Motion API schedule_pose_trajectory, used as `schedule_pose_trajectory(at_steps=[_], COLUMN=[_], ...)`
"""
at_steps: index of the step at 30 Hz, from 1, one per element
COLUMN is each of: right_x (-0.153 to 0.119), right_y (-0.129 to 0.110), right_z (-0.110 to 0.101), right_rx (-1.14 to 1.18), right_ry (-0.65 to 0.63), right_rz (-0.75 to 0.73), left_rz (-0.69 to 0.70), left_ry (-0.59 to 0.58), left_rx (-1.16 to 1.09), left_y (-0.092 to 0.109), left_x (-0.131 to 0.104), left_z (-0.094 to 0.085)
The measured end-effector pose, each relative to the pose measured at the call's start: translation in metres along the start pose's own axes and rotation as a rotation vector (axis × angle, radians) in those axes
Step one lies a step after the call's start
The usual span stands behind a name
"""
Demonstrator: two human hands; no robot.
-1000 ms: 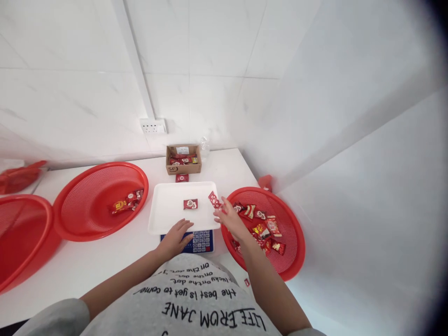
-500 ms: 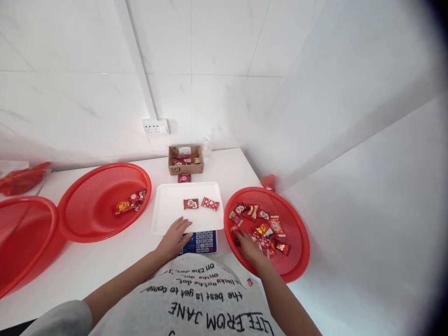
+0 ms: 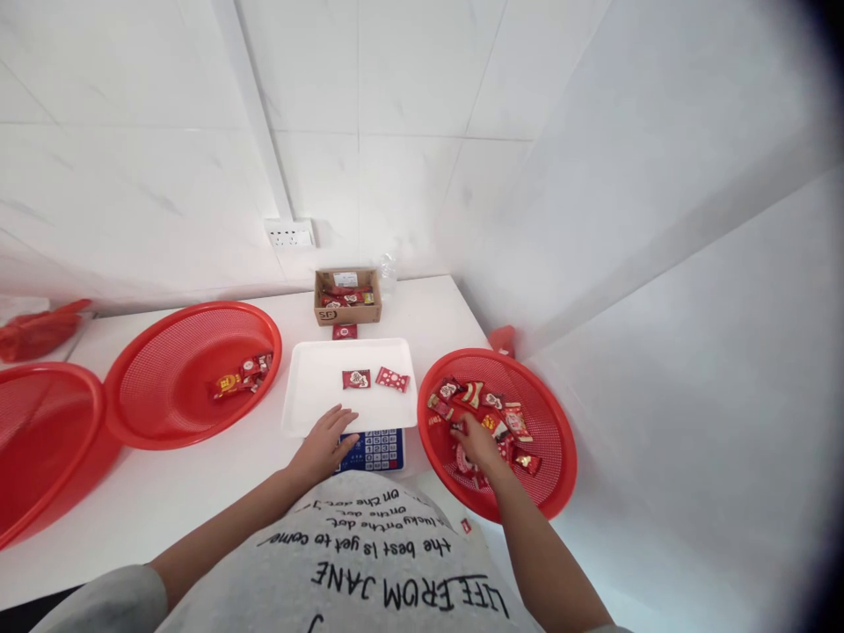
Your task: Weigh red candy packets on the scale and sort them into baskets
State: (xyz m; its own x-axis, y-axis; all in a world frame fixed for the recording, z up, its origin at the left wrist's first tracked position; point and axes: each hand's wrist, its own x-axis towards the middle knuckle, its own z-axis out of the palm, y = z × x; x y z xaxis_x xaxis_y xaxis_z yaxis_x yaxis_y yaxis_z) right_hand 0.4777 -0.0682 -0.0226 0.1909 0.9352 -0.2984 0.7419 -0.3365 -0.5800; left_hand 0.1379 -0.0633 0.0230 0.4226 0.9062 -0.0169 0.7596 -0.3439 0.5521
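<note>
My left hand (image 3: pixel 328 442) lies open at the near edge of a white tray (image 3: pixel 309 387), its fingers spread over the rim and the thumb by the blue keypad of a weighing scale (image 3: pixel 377 450). Two wrapped snacks rest in the tray: a dark red packet (image 3: pixel 357 379) and a dotted red packet (image 3: pixel 393 379). Inside the right red mesh basket (image 3: pixel 557 440), my right hand (image 3: pixel 480 444) reaches down among several wrapped snacks, fingers bent together. What sits at its fingertips is too small to make out.
Behind the tray stands a small cardboard box (image 3: pixel 346 315) of packets, with one red packet (image 3: pixel 345 331) in front. Another red basket (image 3: pixel 158 413) holding several packets is on the left, with a further basket (image 3: pixel 49 492) beyond it. A clear plastic bottle (image 3: pixel 388 268) stands near the wall.
My right hand has moved slightly inward and up within the basket, and its fingers have drawn together. My left hand stays on the tray edge. The view has shifted a little.
</note>
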Motion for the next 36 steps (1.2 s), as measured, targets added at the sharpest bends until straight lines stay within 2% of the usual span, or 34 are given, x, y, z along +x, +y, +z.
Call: schedule_pose_trajectory(at_steps=[5,9,11,14,16,18,20,25,28,32,36], right_x=[0.010,0.002,-0.005,-0.015,-0.016,-0.014,-0.010,0.003,0.013,0.018,0.008], right_y=[-0.018,-0.057,-0.086,-0.127,-0.147,-0.158,-0.164,-0.174,-0.176,-0.161,-0.135], right_z=[-0.018,-0.031,-0.034,-0.029,-0.022,-0.015,-0.010,-0.006,0.003,0.020,0.026], right_rx=[0.085,0.209,0.287,0.335,0.319,0.287,0.295,0.499,0.558,0.424,0.252], right_ry=[0.174,0.265,0.227,0.031,-0.066,-0.091,-0.051,0.172,0.211,0.215,0.290], right_rz=[0.050,-0.001,-0.063,-0.191,-0.261,-0.280,-0.264,-0.211,-0.197,-0.281,-0.399], left_rz=[0.006,0.016,0.019,0.024,0.028,0.029,0.023,0.004,0.013,0.016,0.052], left_ry=[-0.020,-0.034,-0.041,-0.049,-0.047,-0.032,-0.006,0.019,0.026,0.034,0.004], left_rx=[-0.005,-0.009,-0.006,0.009,0.019,0.025,0.031,0.070,0.089,0.133,0.196], left_y=[0.005,0.007,0.008,0.008,0.006,0.003,-0.003,-0.018,-0.023,-0.023,-0.012], left_x=[0.004,0.004,0.004,0.004,0.004,0.004,0.003,-0.002,-0.003,-0.001,0.009], left_z=[-0.002,-0.003,-0.003,-0.001,0.002,0.006,0.010,0.020,0.023,0.022,0.016])
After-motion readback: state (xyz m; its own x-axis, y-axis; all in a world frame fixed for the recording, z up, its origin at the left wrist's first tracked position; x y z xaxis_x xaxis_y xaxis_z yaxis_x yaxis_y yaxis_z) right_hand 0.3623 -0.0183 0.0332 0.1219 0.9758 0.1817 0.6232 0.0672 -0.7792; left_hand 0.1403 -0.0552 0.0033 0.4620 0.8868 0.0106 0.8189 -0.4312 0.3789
